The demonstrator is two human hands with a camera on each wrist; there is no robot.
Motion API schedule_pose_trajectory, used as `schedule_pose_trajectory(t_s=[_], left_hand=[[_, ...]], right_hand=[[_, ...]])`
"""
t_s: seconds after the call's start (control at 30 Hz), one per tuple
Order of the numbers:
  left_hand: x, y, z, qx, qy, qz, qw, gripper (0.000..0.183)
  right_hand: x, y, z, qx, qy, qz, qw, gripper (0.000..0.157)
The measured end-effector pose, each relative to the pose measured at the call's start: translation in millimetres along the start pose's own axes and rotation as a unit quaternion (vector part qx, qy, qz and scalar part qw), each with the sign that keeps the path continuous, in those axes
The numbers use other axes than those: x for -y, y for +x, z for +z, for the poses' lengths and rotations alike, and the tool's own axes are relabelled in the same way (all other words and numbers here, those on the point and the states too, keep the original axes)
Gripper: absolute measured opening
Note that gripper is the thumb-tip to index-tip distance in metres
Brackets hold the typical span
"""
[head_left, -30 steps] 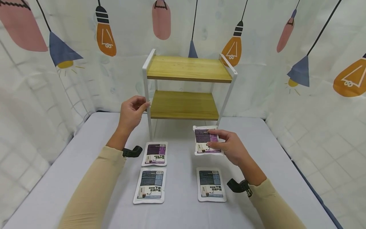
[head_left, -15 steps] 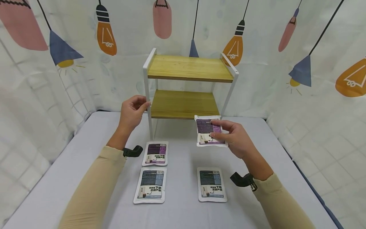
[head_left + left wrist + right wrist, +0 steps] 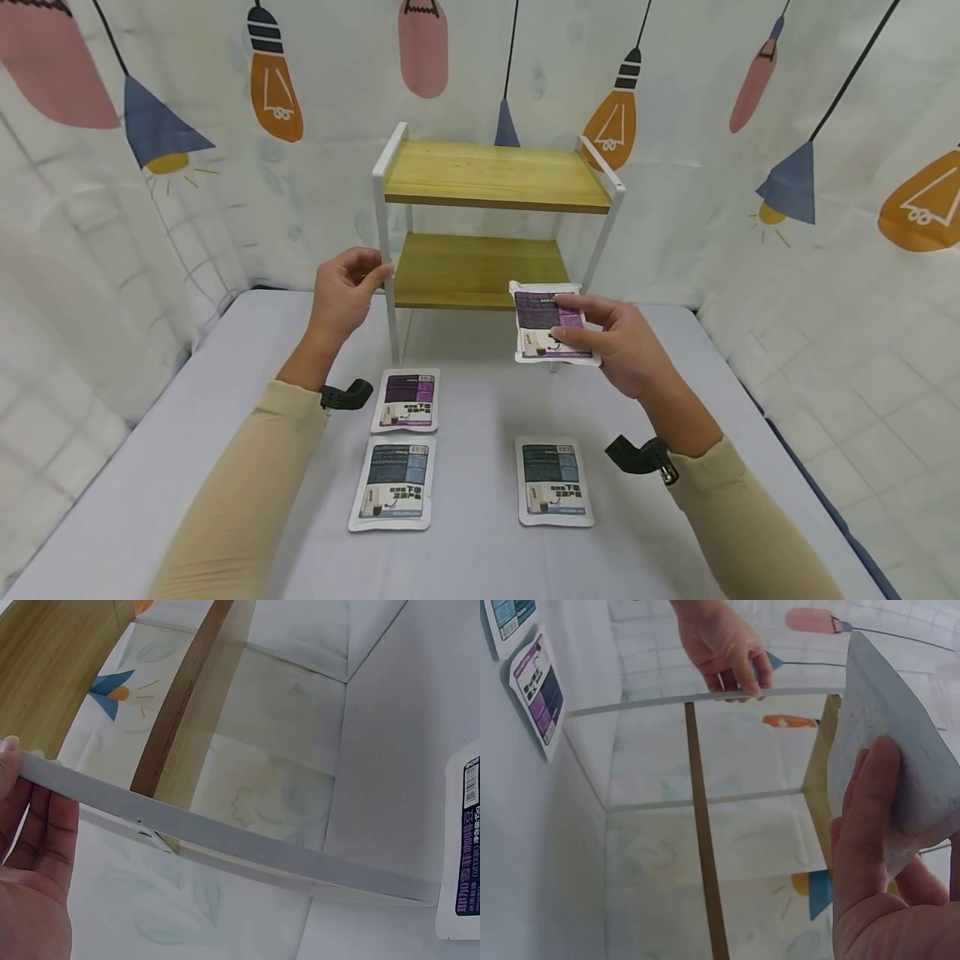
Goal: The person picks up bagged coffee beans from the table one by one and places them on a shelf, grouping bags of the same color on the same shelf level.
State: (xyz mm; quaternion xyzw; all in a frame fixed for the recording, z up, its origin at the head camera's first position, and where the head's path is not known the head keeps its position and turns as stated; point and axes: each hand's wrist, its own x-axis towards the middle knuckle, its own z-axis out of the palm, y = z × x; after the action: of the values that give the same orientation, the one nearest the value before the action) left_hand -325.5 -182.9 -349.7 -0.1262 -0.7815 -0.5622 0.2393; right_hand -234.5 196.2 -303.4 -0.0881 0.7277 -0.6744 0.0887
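My left hand [image 3: 343, 290] holds the left front post [image 3: 392, 329] of a small two-tier shelf rack with a white frame. In the left wrist view, its thumb and fingers [image 3: 54, 847] pinch the white bar from both sides. My right hand [image 3: 626, 346] pinches a white flat pouch [image 3: 534, 312] with a purple label, thumb on the label side. This pouch hangs in the air before the right part of the lower shelf board [image 3: 465, 271]. In the right wrist view, the pouch's plain back [image 3: 874, 697] faces the camera, fingers pressed against it.
On the white-covered table [image 3: 480, 558] lie a purple-labelled pouch [image 3: 407, 400] and a blue-labelled pouch [image 3: 392, 482] at left, end to end. Another blue-labelled pouch [image 3: 554, 483] lies at right. The upper shelf board [image 3: 495, 175] is wooden. A printed curtain [image 3: 315, 200] hangs behind.
My right hand has raised the purple-labelled pouch from above the table, up and forward to the lower shelf board's height in view. The left hand stays on the post.
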Motion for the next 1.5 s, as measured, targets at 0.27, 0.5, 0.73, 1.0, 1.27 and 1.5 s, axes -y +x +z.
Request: schedule_pose_trajectory(t_s=[0.27, 0.5, 0.73, 1.0, 1.27, 1.5], left_hand=[[-3.8, 1.5, -1.3, -0.001, -0.001, 0.006, 1.0, 0.029], [-8.3, 9.8, 9.0, 0.001, -0.016, 0.015, 0.9998, 0.028], [-4.5, 15.0, 29.0, 0.007, -0.031, 0.009, 0.9995, 0.025], [-4.3, 13.5, 29.1, 0.001, -0.045, 0.014, 0.9989, 0.026], [-7.8, 7.3, 16.3, -0.001, -0.033, 0.012, 0.9994, 0.029], [-5.1, -0.2, 5.6, -0.004, -0.012, -0.008, 0.9999, 0.031]], right_hand=[[13.6, -1.6, -2.7, 0.001, 0.005, -0.008, 1.0, 0.052], [33.5, -4.9, -12.5, -0.003, 0.022, -0.018, 1.0, 0.052], [51.1, -5.5, -24.9, 0.0, 0.027, -0.033, 0.999, 0.051], [65.2, 1.2, -26.9, -0.017, 0.034, -0.059, 0.998, 0.046], [73.3, 8.5, -19.4, -0.017, 0.064, -0.069, 0.995, 0.047], [78.1, 14.8, -13.4, -0.022, 0.079, -0.061, 0.995, 0.05]])
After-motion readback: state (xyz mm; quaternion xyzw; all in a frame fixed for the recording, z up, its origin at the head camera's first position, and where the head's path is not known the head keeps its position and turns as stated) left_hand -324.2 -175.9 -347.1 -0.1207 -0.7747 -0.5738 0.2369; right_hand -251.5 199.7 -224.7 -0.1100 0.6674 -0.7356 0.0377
